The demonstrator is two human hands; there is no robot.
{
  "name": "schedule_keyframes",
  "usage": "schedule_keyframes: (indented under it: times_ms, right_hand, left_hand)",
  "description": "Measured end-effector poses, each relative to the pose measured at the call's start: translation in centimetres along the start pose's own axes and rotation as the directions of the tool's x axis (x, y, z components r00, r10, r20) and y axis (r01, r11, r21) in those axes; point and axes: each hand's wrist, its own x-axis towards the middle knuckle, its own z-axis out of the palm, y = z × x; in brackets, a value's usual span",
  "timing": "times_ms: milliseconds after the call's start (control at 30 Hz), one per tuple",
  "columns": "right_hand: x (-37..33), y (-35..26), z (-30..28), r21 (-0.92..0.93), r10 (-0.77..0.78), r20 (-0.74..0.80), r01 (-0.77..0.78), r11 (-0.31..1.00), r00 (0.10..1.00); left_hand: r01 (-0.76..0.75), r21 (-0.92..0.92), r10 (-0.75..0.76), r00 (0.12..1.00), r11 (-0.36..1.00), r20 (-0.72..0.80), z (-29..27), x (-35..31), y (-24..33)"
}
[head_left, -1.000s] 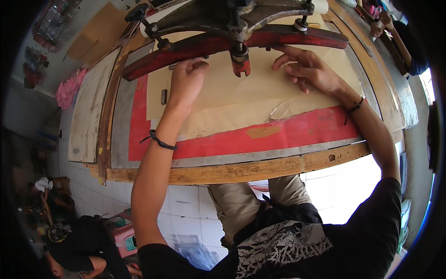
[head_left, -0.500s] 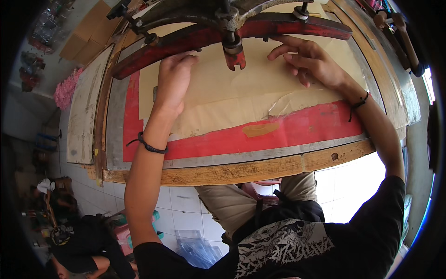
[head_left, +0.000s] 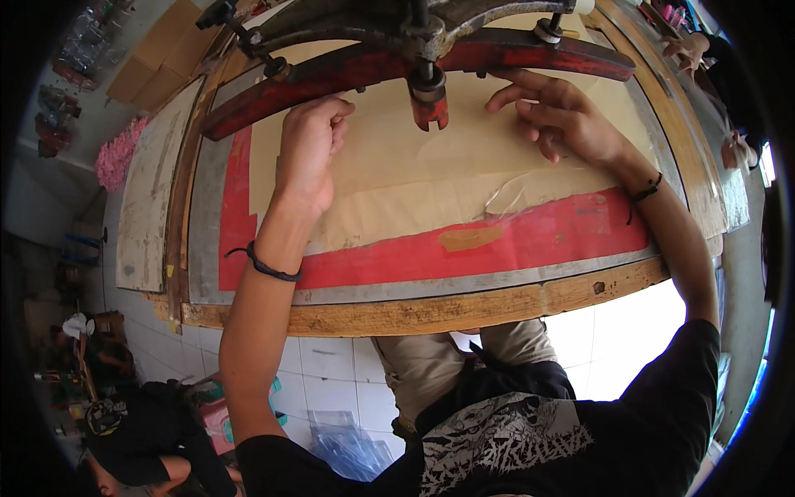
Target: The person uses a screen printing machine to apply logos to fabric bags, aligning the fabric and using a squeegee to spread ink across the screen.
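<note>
Under the red metal bar (head_left: 352, 76) of a press, both my hands are over a tan sheet (head_left: 397, 182). My left hand (head_left: 313, 137) is closed at the sheet's left part, its fingers curled inward, so anything in them is hidden. My right hand (head_left: 571, 116) is open, palm turned inward, fingers apart and bent, with the index fingertip by the bar's lower edge. Between the hands hangs a red forked end (head_left: 430, 114). Beneath the tan sheet lies a red sheet (head_left: 563, 236) on a grey bed, with a brown patch (head_left: 470, 239) on it.
A wooden rail (head_left: 414, 317) edges the bed in front of me. On the left stands a worn white board (head_left: 153, 199), with a cardboard box (head_left: 157, 58) behind it. Another person's hand (head_left: 687, 51) shows at the far right. Someone in black (head_left: 145, 443) is low on the left.
My left hand's fingers have curled in and sit a little lower, away from the bar. My right hand stays spread near the bar. At the far right, another person's hand has come into view.
</note>
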Motion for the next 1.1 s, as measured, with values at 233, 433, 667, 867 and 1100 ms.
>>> schedule_keyframes:
  times_ms: [233,433,667,867,1100]
  right_hand:
    - [-0.2,0.1,-0.2,-0.021,0.000,0.016,0.001,1.000,1.000]
    - [-0.2,0.1,0.0,-0.041,-0.013,0.003,0.013,0.999,1.000]
    - [-0.3,-0.3,-0.5,-0.024,0.023,0.044,-0.022,0.999,0.999]
    - [0.3,0.4,-1.0,0.127,0.058,0.041,-0.063,0.990,0.997]
    - [0.7,1.7,-2.3,0.395,0.009,0.116,-0.055,0.917,0.993]
  left_hand:
    - [0.000,0.018,0.001,0.999,1.000,-0.043,0.5,-0.3,0.1]
    - [-0.002,0.042,0.005,0.998,0.999,-0.063,0.6,-0.5,0.2]
    - [-0.003,0.079,0.010,0.995,0.997,-0.096,1.2,-0.7,0.6]
    - [-0.026,0.115,0.030,0.999,0.993,-0.037,0.7,-0.4,0.3]
    - [-0.024,0.218,0.033,0.999,0.976,-0.039,0.3,0.3,0.0]
